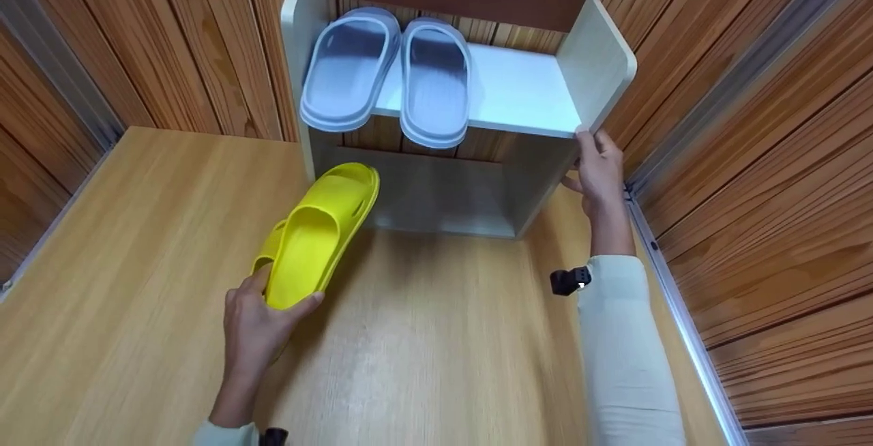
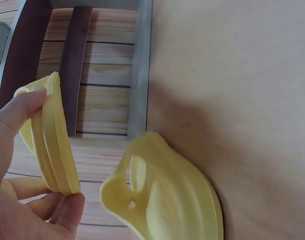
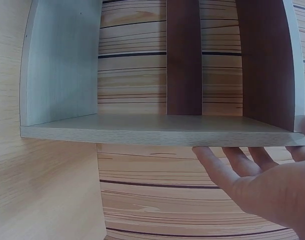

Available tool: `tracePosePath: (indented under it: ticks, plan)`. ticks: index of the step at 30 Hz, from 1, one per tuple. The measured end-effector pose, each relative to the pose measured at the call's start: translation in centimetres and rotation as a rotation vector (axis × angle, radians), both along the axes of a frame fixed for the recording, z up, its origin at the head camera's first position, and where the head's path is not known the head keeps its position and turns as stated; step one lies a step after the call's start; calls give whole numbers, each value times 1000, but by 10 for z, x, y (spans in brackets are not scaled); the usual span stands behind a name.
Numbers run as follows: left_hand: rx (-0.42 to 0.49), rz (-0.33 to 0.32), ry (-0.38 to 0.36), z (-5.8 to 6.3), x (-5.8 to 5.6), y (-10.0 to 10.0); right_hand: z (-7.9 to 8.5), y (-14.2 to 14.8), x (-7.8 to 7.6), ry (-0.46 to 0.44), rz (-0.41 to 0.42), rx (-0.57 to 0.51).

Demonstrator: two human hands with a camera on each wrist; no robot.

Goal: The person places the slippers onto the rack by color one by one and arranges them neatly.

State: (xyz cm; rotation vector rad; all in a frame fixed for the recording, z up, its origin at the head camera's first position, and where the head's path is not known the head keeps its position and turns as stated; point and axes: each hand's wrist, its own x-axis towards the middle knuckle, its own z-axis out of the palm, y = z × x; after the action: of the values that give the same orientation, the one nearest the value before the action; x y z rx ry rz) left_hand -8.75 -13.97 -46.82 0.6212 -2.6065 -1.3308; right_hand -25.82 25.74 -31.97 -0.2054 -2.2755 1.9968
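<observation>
My left hand point(image 1: 256, 326) grips a yellow slipper point(image 1: 310, 241) by its heel, thumb on one side and fingers on the other, toe tilted toward the rack. The second yellow slipper point(image 2: 180, 195) stands on the floor beside it, mostly hidden behind the held one in the head view. At the right, my right hand point(image 1: 600, 166) holds the side panel of a two-tier shoe rack point(image 1: 607, 64). Its fingers point(image 3: 217, 165) lie against the panel's outer face and its thumb is at the front edge near the upper shelf.
A pair of grey-blue slippers, left point(image 1: 344, 84) and right point(image 1: 436, 91), sits on the left of the upper shelf point(image 1: 522, 91), heels overhanging its front edge. Wood-plank walls point(image 1: 771, 194) enclose the light wooden floor point(image 1: 409, 350).
</observation>
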Motion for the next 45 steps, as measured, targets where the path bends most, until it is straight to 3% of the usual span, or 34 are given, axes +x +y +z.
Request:
tracePosePath:
  ticks: [8, 18, 25, 30, 38, 45]
  plan:
    - [1, -21, 40, 0, -23, 17, 7, -2, 5, 2, -16, -12]
    - [15, 23, 67, -2, -42, 33, -7, 2, -11, 1, -33, -5]
    - [-64, 36, 214, -4, -54, 39, -4, 2, -9, 49, -21, 15]
    - [-97, 66, 213, -8, -58, 44, -3, 0, -5, 21, -19, 8]
    - [-168, 95, 203, -11, -69, 55, -12, 4, -12, 13, -12, -4]
    - [-216, 113, 216, -15, -78, 70, -1, 0, -5, -8, -10, -7]
